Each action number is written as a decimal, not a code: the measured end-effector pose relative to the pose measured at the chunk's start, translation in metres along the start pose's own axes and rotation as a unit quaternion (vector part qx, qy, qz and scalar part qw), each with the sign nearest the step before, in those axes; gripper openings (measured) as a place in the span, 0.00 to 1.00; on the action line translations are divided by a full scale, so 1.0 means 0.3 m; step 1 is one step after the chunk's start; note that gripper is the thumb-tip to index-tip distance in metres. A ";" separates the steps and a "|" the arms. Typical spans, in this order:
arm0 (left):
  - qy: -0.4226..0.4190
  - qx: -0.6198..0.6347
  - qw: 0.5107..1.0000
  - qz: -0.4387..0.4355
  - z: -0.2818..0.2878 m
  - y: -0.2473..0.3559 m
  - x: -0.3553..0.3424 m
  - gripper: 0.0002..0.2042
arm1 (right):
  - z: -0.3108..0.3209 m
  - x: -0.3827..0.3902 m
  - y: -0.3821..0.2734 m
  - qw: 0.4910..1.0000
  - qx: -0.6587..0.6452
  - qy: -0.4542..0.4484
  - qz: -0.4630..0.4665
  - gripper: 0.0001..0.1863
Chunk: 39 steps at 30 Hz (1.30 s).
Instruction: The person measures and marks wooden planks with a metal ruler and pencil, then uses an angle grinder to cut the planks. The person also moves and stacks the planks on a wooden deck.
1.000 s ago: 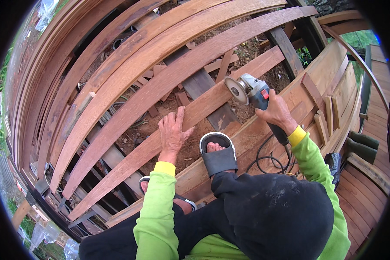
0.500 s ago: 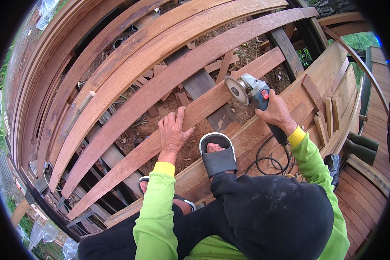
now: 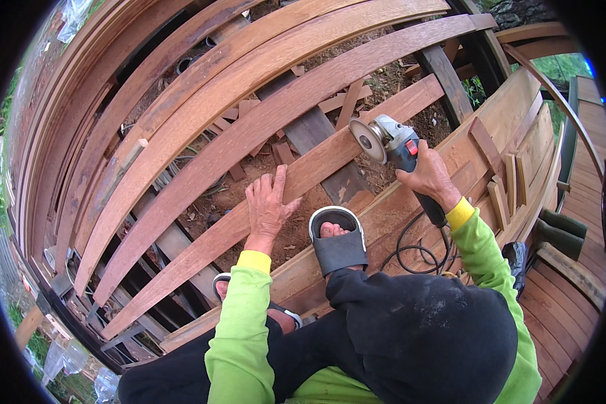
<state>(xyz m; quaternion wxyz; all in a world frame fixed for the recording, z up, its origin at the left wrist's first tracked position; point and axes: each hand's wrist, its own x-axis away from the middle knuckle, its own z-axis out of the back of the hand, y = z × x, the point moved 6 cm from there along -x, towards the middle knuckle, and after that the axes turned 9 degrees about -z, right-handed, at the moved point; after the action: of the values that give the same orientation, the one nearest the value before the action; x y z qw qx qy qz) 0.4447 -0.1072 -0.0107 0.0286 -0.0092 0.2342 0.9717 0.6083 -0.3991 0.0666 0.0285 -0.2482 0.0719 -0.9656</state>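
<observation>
My right hand (image 3: pixel 431 174) is wrapped round the body of an angle grinder (image 3: pixel 402 149), blue and black with a silver head. The grinder's round disc (image 3: pixel 368 140) stands at the upper edge of a reddish wooden plank (image 3: pixel 316 159); whether it touches the wood I cannot tell. On that same plank lies my left hand (image 3: pixel 268 207), fingers stretched out and apart. Beneath the plank runs a dark crossbeam (image 3: pixel 343 182). From the grinder's rear a black cord (image 3: pixel 417 250) loops down over the boards.
Several long planks (image 3: pixel 269 121) lie across dark beams (image 3: pixel 444 81), with gaps down to soil. Offcuts (image 3: pixel 283 153) lie below. Small wood pieces (image 3: pixel 498 202) rest on wide boards (image 3: pixel 498 114) at right. My sandalled foot (image 3: pixel 339 239) is beside the plank. Dark boots (image 3: pixel 560 234) stand right.
The view shifts very slightly. Both hands, the grinder and the plank keep practically the same places.
</observation>
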 end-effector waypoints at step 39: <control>-0.001 0.004 1.000 0.004 0.002 0.001 -0.002 0.45 | -0.002 -0.011 -0.005 0.999 -0.019 0.024 0.016 0.29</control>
<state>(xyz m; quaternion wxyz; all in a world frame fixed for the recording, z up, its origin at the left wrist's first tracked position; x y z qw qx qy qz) 0.4453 -0.1071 -0.0101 0.0252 -0.0073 0.2378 0.9710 0.6109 -0.3974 0.0646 0.0379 -0.2245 0.0950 -0.9691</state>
